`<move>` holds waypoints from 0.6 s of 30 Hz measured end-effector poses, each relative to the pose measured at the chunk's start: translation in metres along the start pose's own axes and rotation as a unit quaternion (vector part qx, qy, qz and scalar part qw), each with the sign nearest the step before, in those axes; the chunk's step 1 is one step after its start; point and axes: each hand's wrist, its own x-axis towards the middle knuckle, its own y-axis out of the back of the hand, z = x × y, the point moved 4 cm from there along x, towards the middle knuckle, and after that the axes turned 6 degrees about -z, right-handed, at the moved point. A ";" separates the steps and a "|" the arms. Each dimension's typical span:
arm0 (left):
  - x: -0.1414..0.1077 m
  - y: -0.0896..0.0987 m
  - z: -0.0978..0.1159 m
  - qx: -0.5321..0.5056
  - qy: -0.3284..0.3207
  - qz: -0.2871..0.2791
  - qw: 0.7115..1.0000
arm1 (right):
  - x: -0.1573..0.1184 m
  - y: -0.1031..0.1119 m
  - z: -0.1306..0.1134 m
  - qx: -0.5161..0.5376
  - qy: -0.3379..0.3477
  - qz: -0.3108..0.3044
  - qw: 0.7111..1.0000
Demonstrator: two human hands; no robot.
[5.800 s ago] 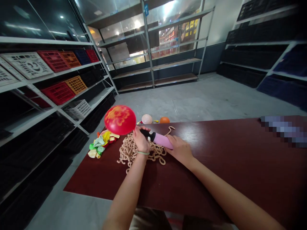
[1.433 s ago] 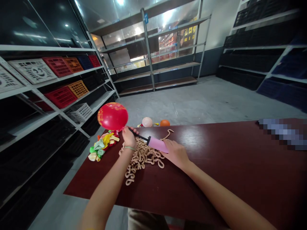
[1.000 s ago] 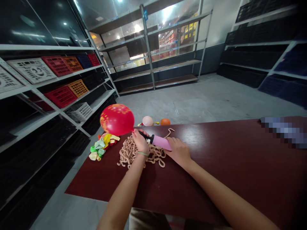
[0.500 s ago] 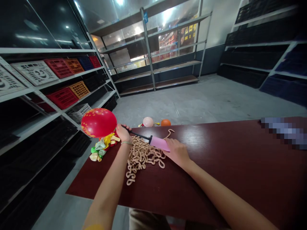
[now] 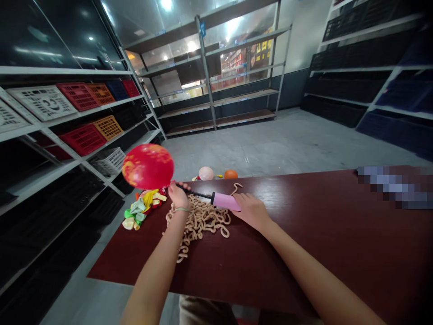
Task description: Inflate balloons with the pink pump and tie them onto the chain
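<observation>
A pink hand pump (image 5: pixel 226 201) with a black rod lies across the view above the table. My right hand (image 5: pixel 251 210) is wrapped round its pink barrel. At the rod's far end, my left hand (image 5: pixel 179 197) is closed on the pump's black end and on the neck of an inflated red balloon (image 5: pixel 148 166) with yellow print. Under the pump and my left wrist spreads a tangled heap of beige rope (image 5: pixel 203 220). Limp balloons in yellow, green, white and red (image 5: pixel 139 210) lie left of the heap.
The dark red table (image 5: pixel 297 234) has a blurred-out item (image 5: pixel 395 185) at its far right. Beyond its back edge are a pale pink balloon (image 5: pixel 206 173) and an orange balloon (image 5: pixel 231 174). A shelf with crates (image 5: pixel 84 140) stands at the left, and more racks behind and right.
My left hand has moved a little right and down, nearer to the pump's barrel, so less rod shows. The red balloon has shifted right and up with it.
</observation>
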 end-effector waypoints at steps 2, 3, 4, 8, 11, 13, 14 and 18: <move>0.018 0.012 0.019 0.006 -0.020 0.034 0.999 | 0.002 -0.001 -0.002 -0.002 0.002 0.012 1.000; 0.022 0.014 0.025 0.010 -0.029 0.048 0.998 | 0.003 -0.002 -0.003 -0.003 -0.002 0.019 1.000; 0.023 0.014 0.027 0.015 -0.036 0.057 0.998 | 0.004 -0.002 -0.003 -0.004 -0.008 0.026 1.000; -0.006 -0.010 -0.002 0.012 -0.022 0.030 0.999 | 0.004 -0.002 0.000 -0.025 -0.048 0.046 0.997; -0.044 -0.030 -0.040 -0.005 0.019 0.007 1.000 | 0.002 0.001 0.005 -0.046 -0.068 0.052 0.995; -0.062 -0.035 -0.056 -0.011 0.036 0.001 0.999 | 0.000 0.002 0.005 -0.055 -0.061 0.049 0.995; -0.065 -0.035 -0.059 -0.010 0.040 0.001 0.999 | 0.000 0.001 0.003 -0.058 -0.049 0.046 0.996; -0.042 -0.017 -0.036 0.000 0.026 -0.004 1.000 | -0.002 -0.003 -0.004 -0.053 -0.002 0.042 0.998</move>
